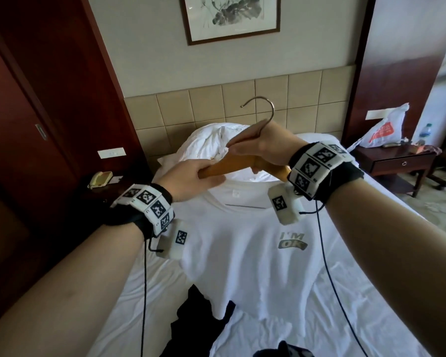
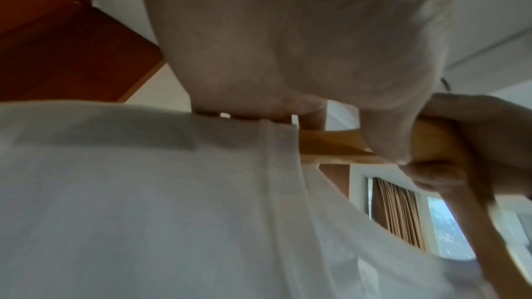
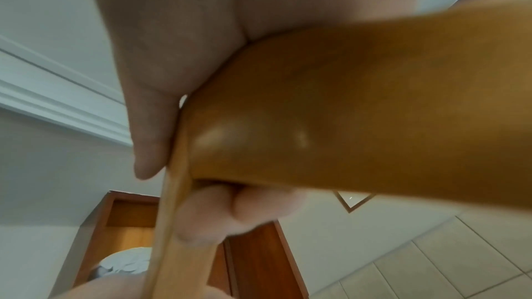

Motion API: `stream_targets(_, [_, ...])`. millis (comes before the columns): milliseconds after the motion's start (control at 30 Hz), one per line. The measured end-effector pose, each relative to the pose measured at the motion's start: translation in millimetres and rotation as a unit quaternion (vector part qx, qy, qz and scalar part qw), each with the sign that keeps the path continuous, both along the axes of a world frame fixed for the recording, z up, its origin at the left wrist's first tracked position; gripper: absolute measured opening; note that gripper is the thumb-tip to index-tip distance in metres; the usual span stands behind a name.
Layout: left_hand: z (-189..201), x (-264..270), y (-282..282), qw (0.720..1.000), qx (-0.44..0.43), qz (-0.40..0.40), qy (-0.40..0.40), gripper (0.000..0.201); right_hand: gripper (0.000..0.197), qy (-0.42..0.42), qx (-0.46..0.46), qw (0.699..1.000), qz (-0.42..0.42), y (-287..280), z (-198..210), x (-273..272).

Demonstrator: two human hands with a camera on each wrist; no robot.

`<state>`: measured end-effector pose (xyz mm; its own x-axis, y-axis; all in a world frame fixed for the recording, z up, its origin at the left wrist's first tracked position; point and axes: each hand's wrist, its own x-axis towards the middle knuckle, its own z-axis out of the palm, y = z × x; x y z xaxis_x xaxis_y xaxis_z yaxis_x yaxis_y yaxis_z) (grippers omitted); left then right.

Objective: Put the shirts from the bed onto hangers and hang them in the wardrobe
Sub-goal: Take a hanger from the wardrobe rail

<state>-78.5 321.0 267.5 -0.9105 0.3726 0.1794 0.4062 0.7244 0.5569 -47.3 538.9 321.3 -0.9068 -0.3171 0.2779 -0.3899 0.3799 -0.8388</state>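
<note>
Head view: one wooden hanger [image 1: 238,164], gripped by the left hand [image 1: 191,180] and right hand [image 1: 268,146]; below them one white shirt [image 1: 255,253] reading "I'M OK"; one dark garment [image 1: 198,313] nearer.

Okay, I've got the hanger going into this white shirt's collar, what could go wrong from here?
1. The left hand pinches the collar of the white shirt against the wooden hanger; forcing the wide arm through may stretch the neckline.
2. The wrist cables trail over the shirt and might snag when you lift.
3. The dark garment overlaps the hem and may drag along.
</note>
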Motion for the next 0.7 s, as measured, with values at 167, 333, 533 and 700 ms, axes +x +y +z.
stream_targets(167, [-5, 4, 11, 0.996, 0.015, 0.028, 0.087, 0.021, 0.052, 0.055, 0.008, 0.988, -0.141, 14, -14, -6])
stream_targets(333, [-9, 0, 8, 0.989, 0.044, 0.07, 0.127, 0.026, 0.075, 0.085, 0.029, 0.979, -0.181, 22, -66, 2])
stream_targets(533, [-11, 4, 20, 0.986, 0.11, 0.062, 0.107, 0.019, 0.067, 0.145, 0.007, 0.965, -0.219, 27, -81, -1])
stream_targets(700, [-22, 2, 10, 0.981, 0.099, 0.137, 0.098, 0.031, 0.066, 0.152, 0.015, 0.961, -0.229, 30, -81, -13])
